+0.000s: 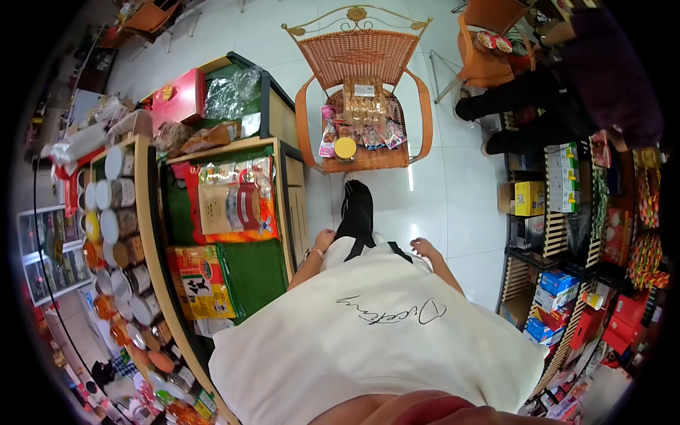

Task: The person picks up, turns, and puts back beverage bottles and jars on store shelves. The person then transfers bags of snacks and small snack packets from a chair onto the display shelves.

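My left hand (pixel 324 239) hangs beside my left thigh, holding nothing, its fingers loosely bent and slightly apart. A bracelet circles that wrist. On the other side, my right hand (pixel 423 248) is held low near my hip, empty, with its fingers apart. Neither hand touches any goods. Ahead stands a woven orange chair (pixel 358 53); its seat holds a clear pack of brown food (pixel 365 106), several small colourful packets (pixel 379 136) and a yellow-lidded jar (pixel 346 148). Nearest to my left hand is a green-lined display shelf (pixel 258 273) with a red and orange food bag (pixel 265 191) and a yellow bag (pixel 202 280).
Lidded jars (pixel 120 191) line the far left, near a red box (pixel 178 97). A person in dark clothes (pixel 559 106) stands at the upper right beside another chair (pixel 482 67). Racks with boxes (pixel 563 177) run down the right over a tiled floor (pixel 464 191).
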### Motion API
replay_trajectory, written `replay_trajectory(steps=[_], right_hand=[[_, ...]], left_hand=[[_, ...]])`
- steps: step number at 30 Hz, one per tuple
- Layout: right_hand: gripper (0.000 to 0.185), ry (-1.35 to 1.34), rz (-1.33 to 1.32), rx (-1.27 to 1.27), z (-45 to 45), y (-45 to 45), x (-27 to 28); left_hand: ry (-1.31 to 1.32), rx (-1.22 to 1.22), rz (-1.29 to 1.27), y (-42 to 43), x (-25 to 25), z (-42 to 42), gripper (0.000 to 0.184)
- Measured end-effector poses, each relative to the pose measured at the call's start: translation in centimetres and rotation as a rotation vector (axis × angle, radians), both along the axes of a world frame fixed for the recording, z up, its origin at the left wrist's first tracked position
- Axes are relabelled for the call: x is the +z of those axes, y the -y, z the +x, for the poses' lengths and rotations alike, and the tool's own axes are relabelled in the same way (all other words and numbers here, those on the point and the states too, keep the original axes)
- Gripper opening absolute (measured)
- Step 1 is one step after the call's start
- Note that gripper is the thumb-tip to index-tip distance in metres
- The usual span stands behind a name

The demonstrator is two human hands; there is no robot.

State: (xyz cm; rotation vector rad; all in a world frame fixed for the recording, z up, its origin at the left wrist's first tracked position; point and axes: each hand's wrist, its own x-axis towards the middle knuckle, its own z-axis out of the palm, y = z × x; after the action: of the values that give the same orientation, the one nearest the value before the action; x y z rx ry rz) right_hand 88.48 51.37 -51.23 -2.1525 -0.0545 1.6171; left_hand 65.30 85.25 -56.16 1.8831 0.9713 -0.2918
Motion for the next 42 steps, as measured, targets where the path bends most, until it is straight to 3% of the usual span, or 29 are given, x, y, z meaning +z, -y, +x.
replay_trajectory(steps=[2,3,4,5,7,8,10,11,15,17,20,24,26,28,31,34,37,39,40,41,42], right_hand=[[0.032,0.528,0.064,0.112,2.5,0.1,-5.7],[0.032,0.499,-0.021,0.085,4.6,-1.8,-4.2],[0.033,0.45,-0.038,0.104,6.7,-3.8,-3.3],[0.039,0.215,-0.029,0.087,9.4,-6.8,-0.4],[0.036,0.337,0.071,0.044,12.8,-12.0,0.7],[0.035,0.63,0.172,0.123,13.9,-14.5,1.2],[0.031,0.38,0.295,-0.178,16.2,-20.2,4.7],[0.031,0.37,0.348,-0.184,17.0,-21.9,4.0],[0.029,0.372,0.33,0.003,18.9,-26.5,4.1],[0.029,0.401,0.305,0.144,19.4,-27.1,4.5],[0.028,0.33,0.172,0.197,20.2,-26.4,3.7],[0.026,0.329,0.037,0.339,22.4,-24.6,1.3],[0.029,0.275,0.105,0.359,24.3,-23.4,-1.3],[0.031,0.327,-0.002,0.372,26.5,-24.3,-1.1],[0.034,0.391,0.071,0.375,29.7,-25.8,-1.0],[0.034,0.326,0.265,0.296,32.4,-28.3,-0.3],[0.03,0.213,0.255,0.136,34.2,-28.9,-7.1],[0.032,0.165,0.26,0.034,35.4,-30.9,-8.7],[0.036,0.146,0.241,0.004,36.3,-32.1,-8.3],[0.04,0.126,0.219,-0.024,37.1,-33.3,-8.1],[0.045,0.08,0.263,-0.106,37.4,-34.5,-8.3]], left_hand=[[0.034,-0.354,0.125,-2.6,-2.8,-0.4,0.028],[-0.113,0.227,-0.229,-4.0,1.9,1.9,0.027],[-0.054,0.26,-0.209,-5.4,1.5,2.8,0.027],[0.008,0.289,-0.187,-7.3,0.6,3.6,0.028],[0.151,0.469,-0.374,-13.0,9.2,10.3,0.025],[0.429,0.422,-0.199,-17.0,11.3,12.8,0.029],[0.293,0.311,0.302,-26.2,24.0,19.3,0.027],[0.399,0.321,0.5,-30.3,30.1,22.3,0.027],[1.181,0.009,1.121,-36.2,54.0,26.1,0.024],[1.455,-0.314,1.286,-34.6,61.4,26.8,0.022],[1.657,-0.697,1.345,-31.6,66.1,27.8,0.02],[1.673,-0.882,1.361,-29.3,67.7,29.6,0.018],[1.664,-0.887,1.361,-29.2,67.9,31.0,0.017],[1.689,-0.873,1.372,-29.5,68.1,32.9,0.015],[1.708,-0.753,1.416,-30.4,67.2,35.1,0.014],[1.633,-0.373,1.48,-32.6,63.2,36.9,0.012],[1.394,0.248,1.248,-34.1,50.0,39.5,0.011],[1.106,0.678,0.841,-32.7,35.8,41.9,0.01],[1.165,1.012,0.456,-30.6,28.2,43.3,0.006],[0.905,0.846,0.565,-28.7,23.5,44.0,0.005],[0.66,0.832,0.245,-26.6,19.9,44.2,0.006]])
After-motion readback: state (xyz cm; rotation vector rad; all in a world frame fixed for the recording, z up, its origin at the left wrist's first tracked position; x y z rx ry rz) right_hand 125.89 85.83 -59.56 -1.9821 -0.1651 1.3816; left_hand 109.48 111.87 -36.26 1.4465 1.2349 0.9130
